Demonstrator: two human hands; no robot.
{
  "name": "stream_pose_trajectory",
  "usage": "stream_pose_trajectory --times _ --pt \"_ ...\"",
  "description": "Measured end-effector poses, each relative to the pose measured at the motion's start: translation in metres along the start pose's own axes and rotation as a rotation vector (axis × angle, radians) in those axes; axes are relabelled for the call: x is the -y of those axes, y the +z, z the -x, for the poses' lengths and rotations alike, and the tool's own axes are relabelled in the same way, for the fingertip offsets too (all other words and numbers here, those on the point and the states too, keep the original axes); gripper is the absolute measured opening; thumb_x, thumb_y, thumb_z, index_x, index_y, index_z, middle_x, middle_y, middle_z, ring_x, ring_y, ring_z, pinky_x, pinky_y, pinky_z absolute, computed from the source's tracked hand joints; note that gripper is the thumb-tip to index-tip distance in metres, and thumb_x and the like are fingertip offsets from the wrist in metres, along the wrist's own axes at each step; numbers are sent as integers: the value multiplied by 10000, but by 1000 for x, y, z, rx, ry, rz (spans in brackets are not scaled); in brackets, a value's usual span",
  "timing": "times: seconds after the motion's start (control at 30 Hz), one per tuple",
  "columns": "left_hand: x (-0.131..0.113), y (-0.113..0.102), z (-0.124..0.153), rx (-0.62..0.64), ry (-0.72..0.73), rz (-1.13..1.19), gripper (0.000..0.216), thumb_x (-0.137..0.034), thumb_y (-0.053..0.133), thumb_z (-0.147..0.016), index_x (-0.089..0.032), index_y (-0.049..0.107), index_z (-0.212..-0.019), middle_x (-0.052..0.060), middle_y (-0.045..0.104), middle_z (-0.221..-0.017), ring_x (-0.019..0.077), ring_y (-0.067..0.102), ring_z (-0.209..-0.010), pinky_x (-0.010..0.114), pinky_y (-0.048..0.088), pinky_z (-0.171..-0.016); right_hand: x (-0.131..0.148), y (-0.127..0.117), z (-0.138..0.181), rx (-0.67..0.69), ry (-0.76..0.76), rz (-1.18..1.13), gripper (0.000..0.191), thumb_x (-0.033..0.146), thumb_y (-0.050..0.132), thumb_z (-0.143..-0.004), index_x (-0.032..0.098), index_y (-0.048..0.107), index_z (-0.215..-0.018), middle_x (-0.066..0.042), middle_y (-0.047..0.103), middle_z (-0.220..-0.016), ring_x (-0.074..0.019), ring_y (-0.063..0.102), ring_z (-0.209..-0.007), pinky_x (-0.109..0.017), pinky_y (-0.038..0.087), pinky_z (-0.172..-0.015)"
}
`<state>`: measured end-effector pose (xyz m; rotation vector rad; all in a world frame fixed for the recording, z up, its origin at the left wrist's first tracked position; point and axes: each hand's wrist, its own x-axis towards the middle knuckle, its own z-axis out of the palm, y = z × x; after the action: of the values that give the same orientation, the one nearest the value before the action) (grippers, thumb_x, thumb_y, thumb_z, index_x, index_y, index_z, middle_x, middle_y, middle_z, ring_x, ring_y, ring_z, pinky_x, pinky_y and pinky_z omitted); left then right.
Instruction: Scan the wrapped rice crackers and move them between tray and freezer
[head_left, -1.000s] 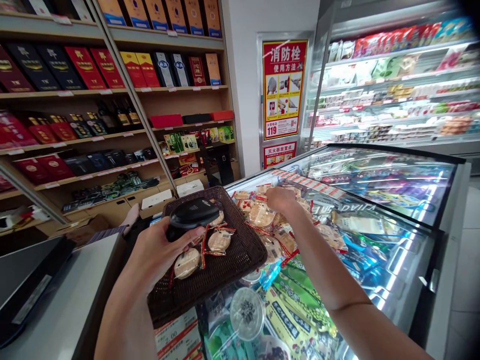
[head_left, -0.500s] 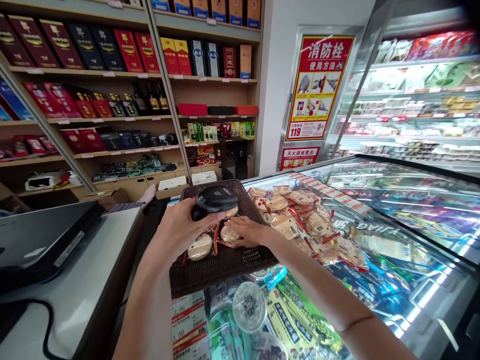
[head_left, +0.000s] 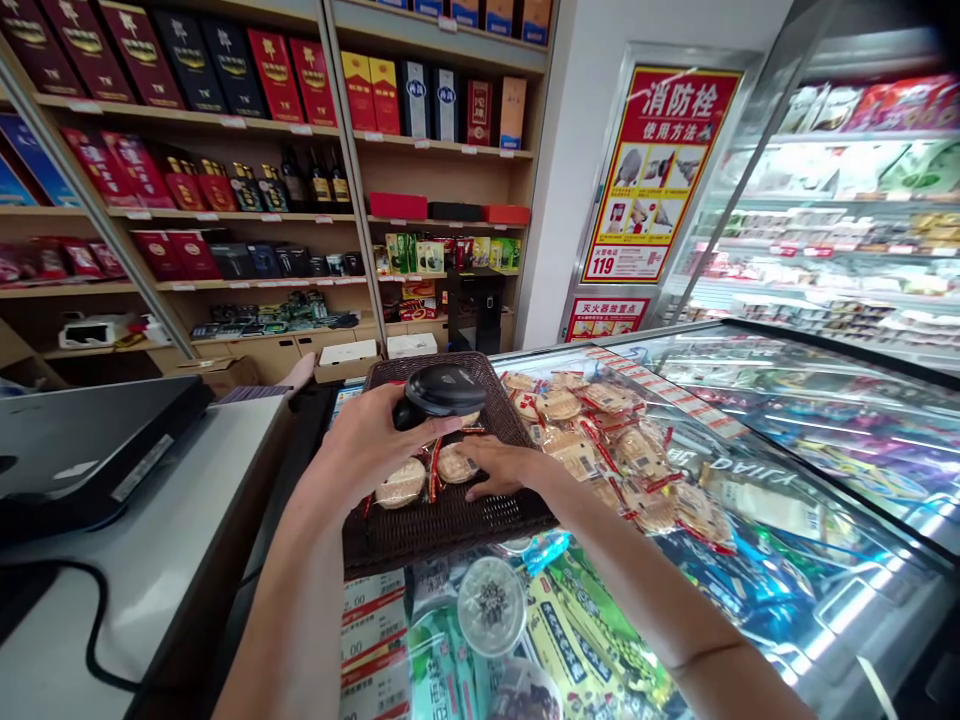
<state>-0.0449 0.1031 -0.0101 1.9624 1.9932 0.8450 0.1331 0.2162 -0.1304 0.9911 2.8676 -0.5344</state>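
My left hand is wrapped round a black handheld scanner, held over a dark brown wicker basket. The basket rests on the glass lid of a chest freezer and holds a few round wrapped pastries. My right hand lies in the basket, fingers flat on the pastries next to the scanner. A heap of the same red-and-clear wrapped pastries is spread on the glass just right of the basket.
A grey counter with a black device and cable is at left. Shelves of boxed liquor fill the back wall. An open chiller stands at right, beside a red fire-hydrant poster. Another person's hand shows behind the counter.
My right hand came back from the pastry heap on the glass into the basket and rests on the pastries there. My left hand keeps the scanner over the basket. The view shifted left.
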Motion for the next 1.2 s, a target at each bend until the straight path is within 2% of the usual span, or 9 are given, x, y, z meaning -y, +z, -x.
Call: stream_pose_trajectory --times 0.1,0.17,0.27,0.33,0.53,0.7,0.8,0.97,1.2 --pt "0 0 0 -1 -2 -19 543 -748 614 -692 -240 719 -850 -15 679 -696 229 623 -739 267 359 -591 3 -1 -1 -51 8 26 510 288 720 -787 163 517 -1237 -150 559 -1333 -298 528 -1249 -383 435 -1002" --pt "0 0 0 4 4 -19 540 -744 609 -700 -230 712 -829 -19 666 -672 215 610 -706 269 354 -589 9 -4 2 -98 56 95 490 241 704 -756 157 522 -1203 -158 595 -1282 -316 579 -1179 -398 461 -939" --pt "0 0 0 1 6 -14 541 -739 610 -702 -226 711 -839 -24 654 -661 213 608 -718 266 359 -597 18 -14 9 -176 123 158 443 281 660 -761 181 532 -1174 -145 640 -1212 -329 616 -1102 -405 466 -870" --pt "0 0 0 -12 5 -21 537 -734 621 -693 -226 710 -844 -21 652 -670 225 616 -768 262 366 -609 19 -22 16 -293 132 138 372 321 629 -790 203 546 -1133 -116 659 -1160 -296 623 -1069 -365 453 -841" --pt "1 1 -1 -7 3 3 467 -661 660 -696 -228 710 -863 -20 678 -690 234 631 -777 258 371 -589 -2 -50 30 -595 161 -111 193 359 566 -873 214 587 -999 -25 687 -878 -179 623 -821 -267 413 -706" --pt "-6 -5 3 25 45 46 476 -668 650 -714 -234 731 -894 -16 726 -712 258 655 -878 264 426 -703 -18 -61 32 -832 189 -372 70 264 613 -854 201 636 -872 -3 701 -815 -135 623 -732 -251 437 -704" --pt "-10 -8 5 73 66 66 480 -657 655 -723 -247 740 -959 -9 771 -829 267 670 -909 275 449 -744 -22 -65 34 -941 229 -445 50 246 622 -842 202 644 -834 -7 710 -803 -138 627 -707 -258 449 -689" --pt "-10 -4 3 120 102 52 524 -658 662 -717 -255 739 -1044 33 779 -1029 316 665 -1012 335 473 -823 -24 -69 39 -1005 258 -508 45 237 625 -839 199 647 -841 -16 723 -815 -145 643 -729 -265 457 -690" --pt "-16 -4 4 87 101 47 498 -621 652 -736 -239 736 -1044 38 784 -938 304 680 -941 322 492 -777 -20 -73 44 -995 300 -478 28 227 637 -837 203 651 -832 -12 723 -818 -140 643 -723 -255 462 -684"
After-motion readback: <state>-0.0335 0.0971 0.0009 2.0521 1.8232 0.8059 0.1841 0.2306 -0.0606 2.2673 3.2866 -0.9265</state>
